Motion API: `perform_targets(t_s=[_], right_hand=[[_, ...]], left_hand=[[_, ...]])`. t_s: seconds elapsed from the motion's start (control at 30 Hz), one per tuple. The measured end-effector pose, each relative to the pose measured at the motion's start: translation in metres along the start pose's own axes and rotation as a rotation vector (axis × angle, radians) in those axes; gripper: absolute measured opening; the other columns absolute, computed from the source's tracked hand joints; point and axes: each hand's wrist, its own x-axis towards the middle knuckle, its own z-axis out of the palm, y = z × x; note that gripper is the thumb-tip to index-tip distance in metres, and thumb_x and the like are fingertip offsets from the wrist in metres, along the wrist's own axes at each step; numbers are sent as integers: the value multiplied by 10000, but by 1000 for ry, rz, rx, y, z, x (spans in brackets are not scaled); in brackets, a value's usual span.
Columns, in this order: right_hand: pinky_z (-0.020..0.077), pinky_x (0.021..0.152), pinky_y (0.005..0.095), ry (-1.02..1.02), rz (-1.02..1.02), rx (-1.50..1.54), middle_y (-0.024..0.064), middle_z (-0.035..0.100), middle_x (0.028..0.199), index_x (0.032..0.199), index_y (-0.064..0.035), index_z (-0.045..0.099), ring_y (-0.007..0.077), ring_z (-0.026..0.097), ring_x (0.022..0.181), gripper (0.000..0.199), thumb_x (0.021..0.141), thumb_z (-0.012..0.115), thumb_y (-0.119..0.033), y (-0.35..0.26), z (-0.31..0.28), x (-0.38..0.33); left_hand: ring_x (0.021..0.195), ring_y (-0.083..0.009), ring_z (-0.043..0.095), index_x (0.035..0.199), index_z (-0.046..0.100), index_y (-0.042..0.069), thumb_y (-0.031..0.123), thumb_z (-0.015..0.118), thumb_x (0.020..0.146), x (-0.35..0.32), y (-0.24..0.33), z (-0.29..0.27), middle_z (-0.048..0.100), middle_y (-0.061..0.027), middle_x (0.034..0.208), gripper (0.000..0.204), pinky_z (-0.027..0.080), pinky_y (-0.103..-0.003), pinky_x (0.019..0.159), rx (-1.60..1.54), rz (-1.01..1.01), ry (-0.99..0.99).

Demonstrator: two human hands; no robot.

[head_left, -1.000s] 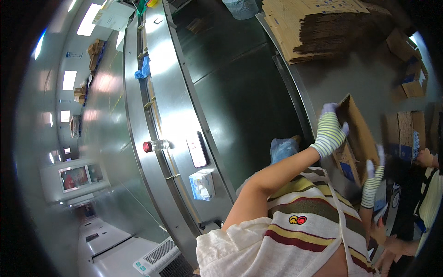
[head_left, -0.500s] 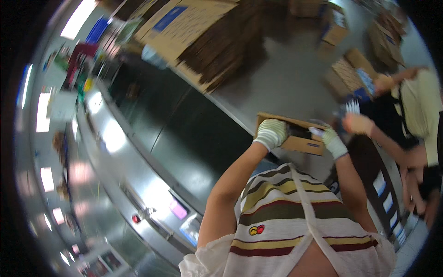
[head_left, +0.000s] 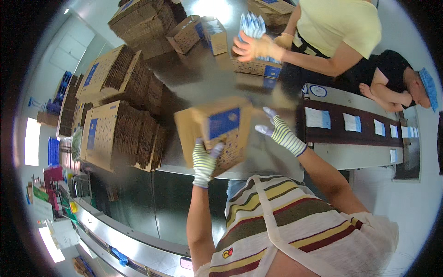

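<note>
Gripping a tan cardboard box (head_left: pixel 222 130), the left hand (head_left: pixel 203 162) rises from the head view's lower edge, thumb against the printed face. The right hand (head_left: pixel 284 134), released with fingers spread, is just right of it. Both wear striped knit gloves. The box, blurred, is over the shiny metal tabletop's (head_left: pixel 191 81) near edge, right of flattened cardboard stacks (head_left: pixel 108 134).
</note>
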Motion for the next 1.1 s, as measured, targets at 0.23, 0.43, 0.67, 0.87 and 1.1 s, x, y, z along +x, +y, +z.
perform_targets(t_s=[0.23,0.43,0.67,0.87,1.1], right_hand=[[504,711,431,-340,-94,-694,203,640,891,1084,-13,547,359,621,805,479,748,668,-331,-72,34,-49],[512,605,444,-630,-207,-820,162,633,753,946,-14,581,327,633,707,217,890,412,-138,-31,96,-37],[506,559,404,-727,-808,-1042,85,621,702,900,-118,628,261,636,707,176,834,467,-144,-2,71,5],[384,945,420,-608,-921,-1440,96,649,850,829,-115,664,282,584,915,172,762,549,-223,-12,68,49],[306,1020,449,163,-358,-816,142,454,1280,1199,-51,489,326,428,1168,461,803,555,-278,-13,70,-14]], left_hand=[[1096,-247,510,1284,399,59,416,686,770,-45,-115,4,503,-89,1229,688,429,-409,936,-784,-448,-175],[780,-191,597,1056,548,34,234,606,867,-68,-184,-75,621,-33,910,281,498,-292,792,146,-448,-59],[1278,-313,323,1317,379,102,192,512,806,-18,-24,-112,373,-97,1360,536,267,-482,1057,1874,818,-568],[801,-269,649,1364,336,132,157,404,882,-4,-17,-41,663,-132,883,487,493,-364,822,1594,470,-1388],[541,-353,599,1411,218,105,213,540,818,2,-41,-8,630,-191,700,683,484,-451,522,1408,208,-878]])
